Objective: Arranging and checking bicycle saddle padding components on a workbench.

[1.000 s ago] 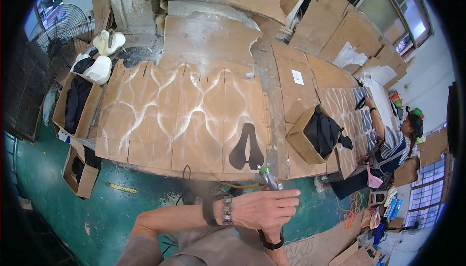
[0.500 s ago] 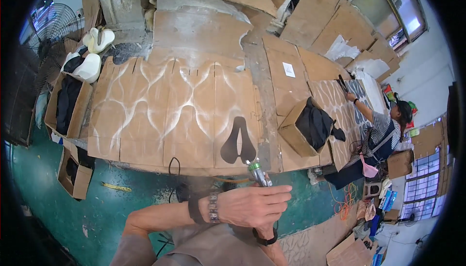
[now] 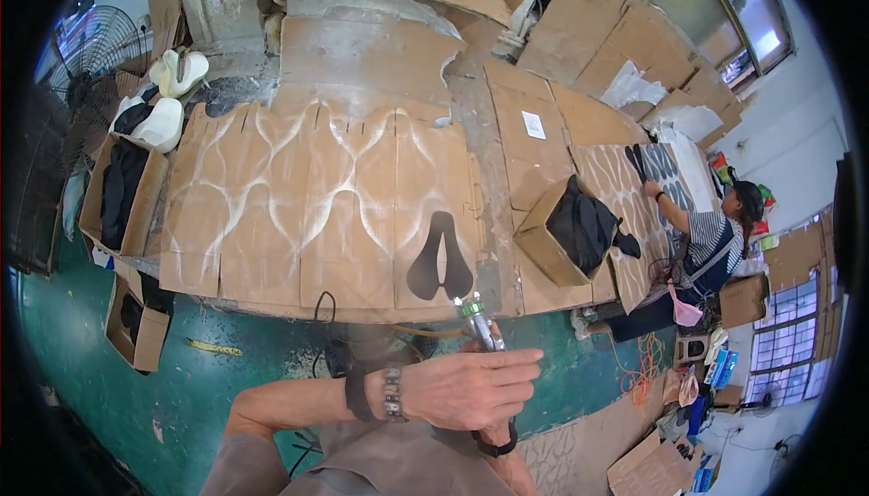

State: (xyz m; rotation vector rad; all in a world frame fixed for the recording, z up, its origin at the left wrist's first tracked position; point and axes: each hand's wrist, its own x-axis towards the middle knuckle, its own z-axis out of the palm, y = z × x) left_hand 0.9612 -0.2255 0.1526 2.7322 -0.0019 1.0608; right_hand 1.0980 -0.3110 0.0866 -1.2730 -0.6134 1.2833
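A dark bicycle saddle cover (image 3: 424, 271) with a long slot lies flat on the cardboard sheet (image 3: 262, 256), near its right front corner. Just in front of it is the nozzle end of a metal spray gun (image 3: 478, 322) with a green ring. My right hand (image 3: 491, 425), mostly hidden, grips that gun from below; a black band is round its wrist. Across it lies my left hand (image 3: 471, 389), palm down, its fingers stretched to the right and the thumb out of sight. A bracelet and a dark band circle the left wrist.
White overspray outlines mark the cardboard. To the right stands a cardboard box (image 3: 554, 247) of black pieces; another such box (image 3: 136, 215) is at the left. A co-worker (image 3: 711, 243) reaches over dark pieces at the far right. An orange hose (image 3: 644, 365) lies on the green floor.
The view has shifted slightly, so the table sits a little further left and higher. The co-worker's head and arm have moved. Both my hands keep nearly the same pose at the spray gun.
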